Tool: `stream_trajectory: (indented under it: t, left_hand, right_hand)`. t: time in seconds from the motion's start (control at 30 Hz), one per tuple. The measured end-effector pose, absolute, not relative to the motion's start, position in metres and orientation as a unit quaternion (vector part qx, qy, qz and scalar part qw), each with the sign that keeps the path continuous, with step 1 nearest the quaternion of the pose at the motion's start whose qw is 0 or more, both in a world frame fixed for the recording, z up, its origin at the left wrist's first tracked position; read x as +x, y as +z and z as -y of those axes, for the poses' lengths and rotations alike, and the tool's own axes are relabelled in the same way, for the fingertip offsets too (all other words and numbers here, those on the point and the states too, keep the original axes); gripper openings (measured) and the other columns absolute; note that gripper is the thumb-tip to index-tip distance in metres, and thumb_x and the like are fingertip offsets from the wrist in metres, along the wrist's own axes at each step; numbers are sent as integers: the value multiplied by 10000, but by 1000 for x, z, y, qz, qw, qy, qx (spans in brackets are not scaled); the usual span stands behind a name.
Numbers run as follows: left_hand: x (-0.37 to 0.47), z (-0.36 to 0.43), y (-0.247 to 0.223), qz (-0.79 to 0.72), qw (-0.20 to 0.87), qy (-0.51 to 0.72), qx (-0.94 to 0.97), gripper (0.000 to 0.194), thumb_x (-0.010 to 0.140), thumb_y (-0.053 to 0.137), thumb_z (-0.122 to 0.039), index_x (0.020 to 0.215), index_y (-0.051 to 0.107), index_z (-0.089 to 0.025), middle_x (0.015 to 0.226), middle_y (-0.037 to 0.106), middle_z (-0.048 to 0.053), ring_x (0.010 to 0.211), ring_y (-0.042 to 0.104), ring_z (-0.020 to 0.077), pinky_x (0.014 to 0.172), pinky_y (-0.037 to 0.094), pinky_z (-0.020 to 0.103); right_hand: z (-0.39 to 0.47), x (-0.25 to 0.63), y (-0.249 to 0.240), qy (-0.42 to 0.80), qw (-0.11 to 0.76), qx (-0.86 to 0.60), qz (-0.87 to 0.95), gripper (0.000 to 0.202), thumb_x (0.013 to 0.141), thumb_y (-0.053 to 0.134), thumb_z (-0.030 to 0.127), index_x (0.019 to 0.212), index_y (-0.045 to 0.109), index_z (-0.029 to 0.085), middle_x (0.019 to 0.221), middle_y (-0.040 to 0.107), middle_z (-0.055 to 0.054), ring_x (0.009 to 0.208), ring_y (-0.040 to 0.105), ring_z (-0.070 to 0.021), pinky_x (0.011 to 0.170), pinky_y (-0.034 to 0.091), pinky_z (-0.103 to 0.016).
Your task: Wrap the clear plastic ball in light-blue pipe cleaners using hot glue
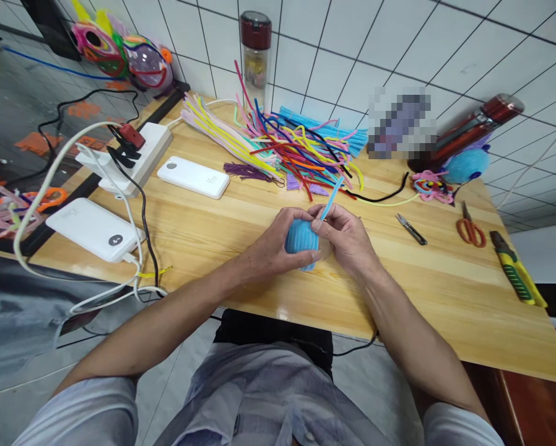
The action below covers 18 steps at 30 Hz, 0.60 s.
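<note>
Ball (301, 236) hung over surface (468, 297), clasped by left hand (276, 244), fingers curled round it; right hand (350, 241) pinched blue strip (332, 198) between fingers. Colourful stems (306, 148) lay heaped beyond.

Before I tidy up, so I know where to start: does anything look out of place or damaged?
Mainly the loose pipe cleaners at the back: they cross in a tangle, whereas the pink-and-yellow bundle beside them lies roughly parallel. I see no spill or clear damage, though one pixelated item is hidden.
</note>
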<state>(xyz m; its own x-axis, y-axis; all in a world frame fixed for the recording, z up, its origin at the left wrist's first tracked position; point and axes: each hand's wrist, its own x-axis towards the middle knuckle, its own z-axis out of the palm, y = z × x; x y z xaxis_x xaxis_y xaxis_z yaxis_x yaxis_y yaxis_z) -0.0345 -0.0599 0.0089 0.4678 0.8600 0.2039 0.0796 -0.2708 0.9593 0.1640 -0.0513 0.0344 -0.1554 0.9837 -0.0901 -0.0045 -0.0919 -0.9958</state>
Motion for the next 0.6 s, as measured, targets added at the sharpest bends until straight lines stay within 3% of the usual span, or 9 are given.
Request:
stream_trajectory:
  t: [0.17,0.3,0.6]
  left_hand:
    - [-38,61,12,-325,521,368,699,627,891,779,-491,1378,458,-260,1483,537,153,1381,546,371,1164,469,577]
    - [-32,61,4,-297,435,399,750,852,748,920,-477,1414,425,-280,1559,475,174,1506,449,420,1270,368,652]
    - [-30,61,-3,-270,333,414,803,700,897,744,-293,1478,355,-252,1549,468,205,1514,457,392,1261,412,641]
  right_hand:
    - [50,164,32,563,455,-474,503,457,661,999,587,899,766,273,940,703,-9,880,617,-207,834,528,-372]
    - [49,163,31,570,463,-468,492,445,665,1004,570,912,777,277,998,733,-14,897,639,-204,877,542,-382]
    - [49,161,30,575,475,-471,471,479,637,1017,576,899,767,264,906,721,3,821,619,-177,810,524,-343]
